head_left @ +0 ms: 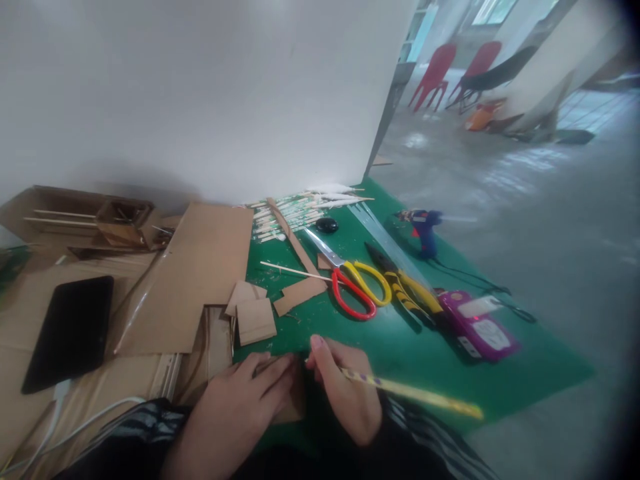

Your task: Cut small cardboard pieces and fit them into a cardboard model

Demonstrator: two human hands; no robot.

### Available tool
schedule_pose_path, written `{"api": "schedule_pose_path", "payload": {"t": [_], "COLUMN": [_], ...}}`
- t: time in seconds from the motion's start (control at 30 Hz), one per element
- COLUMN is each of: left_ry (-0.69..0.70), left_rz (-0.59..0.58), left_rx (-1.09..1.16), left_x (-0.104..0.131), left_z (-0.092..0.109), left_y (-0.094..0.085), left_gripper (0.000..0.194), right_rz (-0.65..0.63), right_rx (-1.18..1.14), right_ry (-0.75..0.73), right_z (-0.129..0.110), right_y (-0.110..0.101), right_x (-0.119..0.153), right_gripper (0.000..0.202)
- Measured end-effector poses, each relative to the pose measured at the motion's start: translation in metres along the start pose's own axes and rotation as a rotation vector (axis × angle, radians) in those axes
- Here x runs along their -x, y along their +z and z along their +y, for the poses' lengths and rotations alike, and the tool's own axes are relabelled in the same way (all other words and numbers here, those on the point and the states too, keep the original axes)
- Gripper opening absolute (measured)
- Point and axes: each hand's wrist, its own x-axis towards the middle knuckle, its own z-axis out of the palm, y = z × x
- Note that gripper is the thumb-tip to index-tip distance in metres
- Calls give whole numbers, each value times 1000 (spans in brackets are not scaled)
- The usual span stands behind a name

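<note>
My left hand (235,413) lies flat on a small cardboard piece (295,407) at the near edge of the green mat (410,353), pressing it down. My right hand (345,393) grips a yellow pencil (420,395), with its tip hidden at the cardboard between the two hands. Several cut cardboard pieces (255,320) lie just beyond my hands. Red-and-yellow scissors (350,280) rest on the mat further off.
A large cardboard sheet (195,280) and a black tablet (70,330) lie to the left. Yellow-handled pliers (405,283), a clear ruler (385,243), a blue glue gun (424,227), a purple device (477,327) and wooden sticks (295,213) sit on the mat. A white wall stands behind.
</note>
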Motion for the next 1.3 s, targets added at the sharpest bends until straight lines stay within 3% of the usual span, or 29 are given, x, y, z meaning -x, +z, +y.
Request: {"api": "schedule_pose_path", "payload": {"t": [0.47,0.87,1.3], "left_ry": [15,16,14], "left_rz": [73,32,68], "left_rx": [-52,-22,-32], "left_x": [2,0,0], "left_z": [1,0,1], "left_y": [6,3,3], "left_gripper": [40,40,38], "right_rz": [9,39,39], "right_rx": [137,198,182], "right_ry": [-72,-147,-175], "right_z": [4,3,5], "right_y": [4,4,5], "right_x": [-3,-4,-3], "right_gripper": [47,45,46]}}
